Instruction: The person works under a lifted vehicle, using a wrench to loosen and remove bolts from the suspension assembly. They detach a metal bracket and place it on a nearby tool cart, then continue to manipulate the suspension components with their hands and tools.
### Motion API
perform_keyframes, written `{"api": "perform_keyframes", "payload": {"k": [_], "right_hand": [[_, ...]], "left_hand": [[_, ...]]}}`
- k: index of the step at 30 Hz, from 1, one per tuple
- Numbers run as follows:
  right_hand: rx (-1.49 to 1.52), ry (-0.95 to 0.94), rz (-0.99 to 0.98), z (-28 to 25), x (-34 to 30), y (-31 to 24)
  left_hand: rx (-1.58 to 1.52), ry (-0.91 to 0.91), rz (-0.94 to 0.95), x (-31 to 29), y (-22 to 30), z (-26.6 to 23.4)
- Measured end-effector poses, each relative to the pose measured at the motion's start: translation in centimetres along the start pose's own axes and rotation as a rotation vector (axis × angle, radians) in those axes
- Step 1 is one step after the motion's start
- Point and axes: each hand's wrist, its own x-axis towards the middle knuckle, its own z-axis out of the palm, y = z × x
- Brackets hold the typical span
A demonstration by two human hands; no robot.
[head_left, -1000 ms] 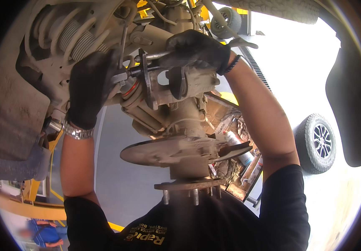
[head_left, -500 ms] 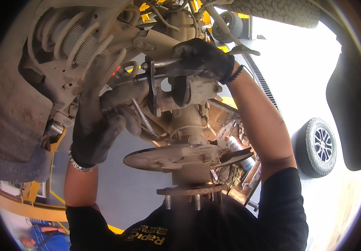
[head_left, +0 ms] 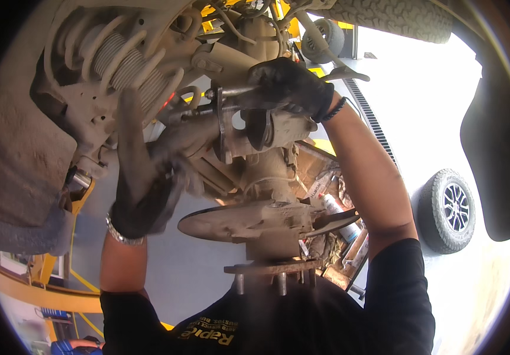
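Note:
Above the brake disc [head_left: 225, 223], my gloved right hand [head_left: 290, 89] is wrapped round the top of a dusty brake caliper [head_left: 290, 129]. A screw-type spreader tool with an upright steel plate [head_left: 224, 127] and a threaded rod [head_left: 230, 108] sits against the caliper's left side. My gloved left hand [head_left: 142, 189] is at the rod's left end, thumb and forefinger spread wide. One finger reaches along the rod toward the plate; the other fingers are blurred by motion. The wheel hub with its studs [head_left: 272, 268] hangs below the disc, close to my chest.
At upper left are a coil spring [head_left: 122, 62] and dusty bodywork. A removed wheel [head_left: 449, 210] rests on the floor at right; another wheel [head_left: 323, 40] is farther off. Beneath the axle, a tray holds a spray can [head_left: 340, 216] and rags. Yellow lift parts [head_left: 48, 290] stand lower left.
My left hand has turned and drawn slightly down, and the slanting bar beside its fingers no longer shows. My right hand keeps its grip. The whole view has shifted a little.

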Motion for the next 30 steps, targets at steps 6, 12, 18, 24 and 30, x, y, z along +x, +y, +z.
{"api": "perform_keyframes", "payload": {"k": [6,12,18,24,30], "right_hand": [[-0.113,0.019,-0.041,-0.1,-0.3,-0.2],[0.175,0.056,-0.024,0.2,-0.2,0.1],[-0.110,0.053,-0.107,0.3,-0.3,0.2],[-0.117,0.010,-0.104,0.0,-0.2,0.1],[0.046,0.016,0.028,0.0,-0.4,0.1]], "left_hand": [[0.400,-0.071,-0.089,3.0,1.5,-1.9],[0.354,-0.246,-0.213,0.8,1.8,-2.7],[-0.249,-0.104,-0.074,0.7,1.7,-2.4],[0.447,-0.270,-0.325,1.1,1.6,-2.3],[0.133,0.006,-0.342,0.6,0.4,-0.8]]}}
